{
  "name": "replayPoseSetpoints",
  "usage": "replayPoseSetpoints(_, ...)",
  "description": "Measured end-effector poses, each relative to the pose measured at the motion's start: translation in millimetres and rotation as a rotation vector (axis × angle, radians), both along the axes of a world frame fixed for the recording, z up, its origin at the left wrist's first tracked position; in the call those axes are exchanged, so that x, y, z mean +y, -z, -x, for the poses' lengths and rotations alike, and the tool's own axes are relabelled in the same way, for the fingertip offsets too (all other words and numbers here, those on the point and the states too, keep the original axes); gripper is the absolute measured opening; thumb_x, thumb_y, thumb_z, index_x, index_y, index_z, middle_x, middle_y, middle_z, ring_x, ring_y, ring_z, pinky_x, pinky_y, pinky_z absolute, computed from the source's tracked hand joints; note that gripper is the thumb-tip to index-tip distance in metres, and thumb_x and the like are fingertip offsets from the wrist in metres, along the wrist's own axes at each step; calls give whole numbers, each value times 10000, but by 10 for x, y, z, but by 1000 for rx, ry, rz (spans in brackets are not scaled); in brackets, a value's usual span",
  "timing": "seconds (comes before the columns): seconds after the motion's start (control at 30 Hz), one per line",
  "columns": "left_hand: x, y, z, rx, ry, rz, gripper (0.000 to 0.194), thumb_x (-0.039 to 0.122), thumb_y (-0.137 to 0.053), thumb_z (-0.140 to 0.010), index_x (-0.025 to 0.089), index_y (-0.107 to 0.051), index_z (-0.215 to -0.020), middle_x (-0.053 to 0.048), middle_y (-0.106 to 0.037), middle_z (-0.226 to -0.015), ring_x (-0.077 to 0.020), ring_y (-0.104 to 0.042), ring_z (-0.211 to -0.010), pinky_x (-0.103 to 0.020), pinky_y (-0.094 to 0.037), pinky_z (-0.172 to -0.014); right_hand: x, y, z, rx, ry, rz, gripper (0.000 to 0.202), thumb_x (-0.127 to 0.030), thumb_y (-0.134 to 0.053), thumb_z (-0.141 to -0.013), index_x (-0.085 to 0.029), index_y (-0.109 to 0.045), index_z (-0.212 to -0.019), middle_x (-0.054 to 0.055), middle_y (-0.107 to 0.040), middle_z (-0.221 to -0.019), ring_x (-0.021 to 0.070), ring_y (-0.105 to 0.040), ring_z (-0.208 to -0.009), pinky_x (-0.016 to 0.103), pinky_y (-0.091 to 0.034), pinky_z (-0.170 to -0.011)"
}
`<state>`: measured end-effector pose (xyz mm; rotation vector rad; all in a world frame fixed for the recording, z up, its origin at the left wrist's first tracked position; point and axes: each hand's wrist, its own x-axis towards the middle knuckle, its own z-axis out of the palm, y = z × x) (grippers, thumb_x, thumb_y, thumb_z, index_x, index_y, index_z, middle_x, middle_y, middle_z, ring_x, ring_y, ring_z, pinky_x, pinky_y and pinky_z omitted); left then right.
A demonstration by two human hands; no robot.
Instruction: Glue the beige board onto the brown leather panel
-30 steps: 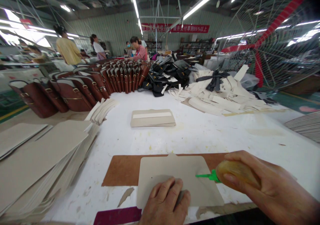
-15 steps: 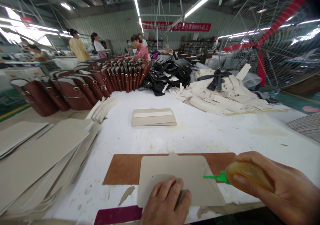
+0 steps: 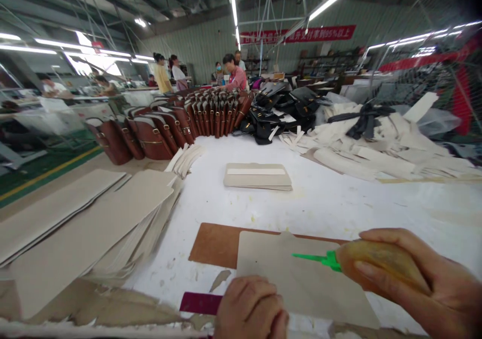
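My right hand (image 3: pixel 425 284) grips a soft amber glue bottle (image 3: pixel 376 267) whose green nozzle (image 3: pixel 314 258) points left over a grey card panel (image 3: pixel 297 278). The panel lies on a brown board (image 3: pixel 213 243) on the white table (image 3: pixel 331 203). My left hand (image 3: pixel 250 309) rests with curled fingers at the panel's near left edge, beside a magenta strip (image 3: pixel 199 303).
Tall stacks of grey card sheets (image 3: pixel 86 228) fill the left. A small stack of folded grey pieces (image 3: pixel 258 176) lies mid-table. Brown bags (image 3: pixel 176 120), black bags (image 3: pixel 278 105) and a heap of cream cut pieces (image 3: pixel 376 143) stand at the back. Several people work beyond.
The view has swung left, so everything sits further right. My left hand has slid from the panel's middle to its near left edge with the fingers curled. The nozzle points over the panel's upper part.
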<state>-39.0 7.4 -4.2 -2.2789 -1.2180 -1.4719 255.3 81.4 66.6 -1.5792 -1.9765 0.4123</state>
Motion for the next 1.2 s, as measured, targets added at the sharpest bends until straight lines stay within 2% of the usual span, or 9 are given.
replayPoseSetpoints(0.1, -112, -64, 284, 13, -73, 177, 209, 24, -585, -921, 194, -656, -1018, -55, -741, -952, -169, -727, -857, -280, -631, -792, -27, -68, 261, 59, 19, 132, 557, -895, -606, -864, -377, -682, -1056, -51, -752, -811, 246, -716, -682, 350, -599, -580)
replayPoseSetpoints(0.2, -159, -45, 402, 44, -130, 266, 202, 62, -565, -936, 195, -671, -1045, -82, -732, -1016, -199, -727, -886, -318, -643, -776, -9, -122, 492, 101, -35, 230, 571, -904, -584, -866, -364, -687, -1022, -51, -739, -760, 241, -701, -656, 357, -571, -580)
replayPoseSetpoints(0.3, -157, -14, 362, 107, -168, 264, 181, 100, -570, -937, 189, -684, -1045, -90, -740, -1029, -237, -730, -894, -373, -646, -771, 54, -103, 614, 83, -154, 248, 498, -832, -620, -901, -357, -695, -1033, -56, -741, -753, 211, -685, -598, 323, -564, -561)
replayPoseSetpoints(0.4, -145, -22, 299, 125, -191, 244, 161, 108, -573, -935, 181, -685, -1025, -87, -742, -1008, -244, -723, -885, -379, -636, -768, 113, -31, 640, 32, -248, 261, 448, -765, -638, -949, -338, -677, -1079, -43, -763, -849, 203, -713, -674, 295, -582, -604)
replayPoseSetpoints(0.57, -150, -33, 289, 113, -204, 253, 164, 112, -563, -939, 174, -685, -1029, -82, -741, -1020, -249, -715, -895, -401, -636, -791, 159, 47, 659, 14, -280, 316, 499, -779, -591, -985, -318, -635, -1172, -12, -770, -967, 216, -732, -798, 302, -601, -682)
replayPoseSetpoints(0.83, -146, -6, 251, 111, -215, 248, 159, 106, -562, -924, 173, -681, -1006, -72, -728, -987, -247, -699, -871, -393, -625, -757, 170, -22, 761, -29, -354, 345, 422, -717, -536, -1047, -314, -641, -1114, -20, -747, -945, 201, -717, -796, 293, -573, -665)
replayPoseSetpoints(0.9, -141, -4, 255, 114, -215, 250, 151, 97, -566, -912, 171, -674, -989, -73, -723, -983, -244, -693, -869, -387, -622, -753, 173, -30, 796, -26, -401, 313, 363, -666, -540, -1064, -319, -632, -1118, -26, -746, -971, 196, -721, -821, 288, -576, -677)
replayPoseSetpoints(1.07, -149, 21, 272, 122, -203, 282, 148, 89, -573, -910, 173, -670, -985, -72, -720, -978, -252, -683, -868, -403, -615, -746, 210, -56, 887, -32, -476, 52, 149, -470, -603, -1064, -328, -612, -1110, -45, -739, -943, 184, -724, -764, 281, -565, -648)
replayPoseSetpoints(1.2, -156, 18, 256, 120, -205, 280, 145, 88, -570, -915, 176, -668, -974, -69, -715, -964, -249, -678, -861, -401, -610, -740, 215, -130, 915, -55, -466, -114, 153, -483, -586, -1056, -331, -603, -1047, -64, -727, -829, 188, -715, -639, 277, -558, -532)
